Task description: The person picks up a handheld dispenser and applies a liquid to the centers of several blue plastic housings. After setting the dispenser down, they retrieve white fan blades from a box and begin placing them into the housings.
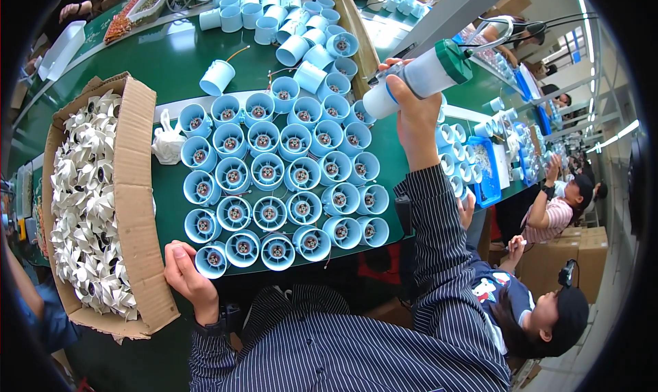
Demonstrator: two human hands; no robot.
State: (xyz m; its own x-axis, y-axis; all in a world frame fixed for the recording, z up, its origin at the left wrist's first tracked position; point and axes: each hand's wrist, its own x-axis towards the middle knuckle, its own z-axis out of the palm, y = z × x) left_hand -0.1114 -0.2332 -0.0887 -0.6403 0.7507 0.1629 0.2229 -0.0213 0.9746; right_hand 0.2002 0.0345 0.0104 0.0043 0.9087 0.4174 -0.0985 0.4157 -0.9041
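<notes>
striped shirt (308, 351) faces blue cups (268, 171), right fingers (406, 97) gripping a green-ended cylinder (426, 74), left fingers (179, 260) curled beside a carton (133, 152).

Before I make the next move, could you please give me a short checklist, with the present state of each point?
1. Right hand has a grip on the cylindrical tool with the green end: ok.
2. Tool's lower end clear of the cups: cannot tell; one view does not settle the gap.
3. Blue cups in the near rows stand with open ends up: ok.
4. Blue cups at the back all upright: not ok; several lie on their sides.
5. White fan blades in the cardboard box: ok, a large heap.
6. Left hand empty: cannot tell; its fingers are curled beside the front-left cup.
</notes>
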